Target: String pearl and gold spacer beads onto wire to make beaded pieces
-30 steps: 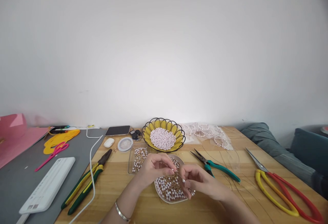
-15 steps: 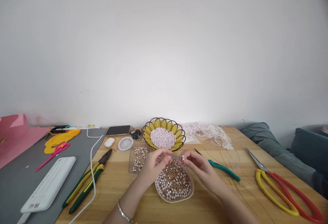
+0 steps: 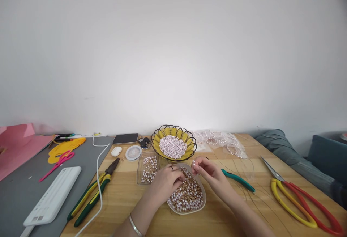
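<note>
A white bowl of mixed pearl and gold beads stands in front of me. My left hand, with a dark ring and a silver bangle, dips its bent fingers into the bowl's left side. Its fingertips are together among the beads, and whatever they pinch is hidden. Above the bowl's right rim my right hand is closed, pinching a few pearl beads between thumb and index finger. Whether a thread runs through them I cannot tell.
Behind the bowl are a yellow basket of pale beads and a clear tray of beads. Green-handled pliers and large scissors lie to the right. On the left are bigger pliers, a white cable and a white power strip.
My left hand has moved down from above the bowl's far rim into the beads, its fingers now lower. The right hand stays nearly in place, still holding the pearl beads.
</note>
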Demonstrator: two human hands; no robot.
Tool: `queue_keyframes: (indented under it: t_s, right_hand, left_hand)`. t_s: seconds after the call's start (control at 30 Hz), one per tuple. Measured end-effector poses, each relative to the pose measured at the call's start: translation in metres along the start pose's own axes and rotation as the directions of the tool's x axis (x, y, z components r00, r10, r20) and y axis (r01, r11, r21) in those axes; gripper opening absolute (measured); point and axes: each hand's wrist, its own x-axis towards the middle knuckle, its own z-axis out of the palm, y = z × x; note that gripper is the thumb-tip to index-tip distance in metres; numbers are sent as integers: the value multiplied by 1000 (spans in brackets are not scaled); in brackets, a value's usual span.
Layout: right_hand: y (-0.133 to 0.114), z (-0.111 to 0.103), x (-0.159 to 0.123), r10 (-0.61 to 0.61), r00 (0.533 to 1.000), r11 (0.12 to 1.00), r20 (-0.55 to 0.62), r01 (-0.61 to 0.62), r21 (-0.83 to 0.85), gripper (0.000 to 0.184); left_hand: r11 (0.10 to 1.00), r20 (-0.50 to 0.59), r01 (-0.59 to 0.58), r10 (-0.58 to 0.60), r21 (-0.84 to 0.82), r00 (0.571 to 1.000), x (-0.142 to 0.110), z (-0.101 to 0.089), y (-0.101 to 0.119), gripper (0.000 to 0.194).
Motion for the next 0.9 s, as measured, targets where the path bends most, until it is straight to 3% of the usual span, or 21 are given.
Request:
queue_keyframes:
  t_s: [0.3,0.63,0.9]
  right_hand:
    - [-1,1,-2,65,994,997,90,-68,26,37]
    - [1,2,-2,86,990,996,113,-89,24,37]
    - [0,2,-2,108,985,993,134,-114,38,38]
  left_hand:
    - [996,-30,55,-58,-73,998,0,-1,2,28]
    - [998,2,61,-61,-30,998,0,2,-1,25]
    - [982,-54,121,-130,-146,990,2,2,-2,20]
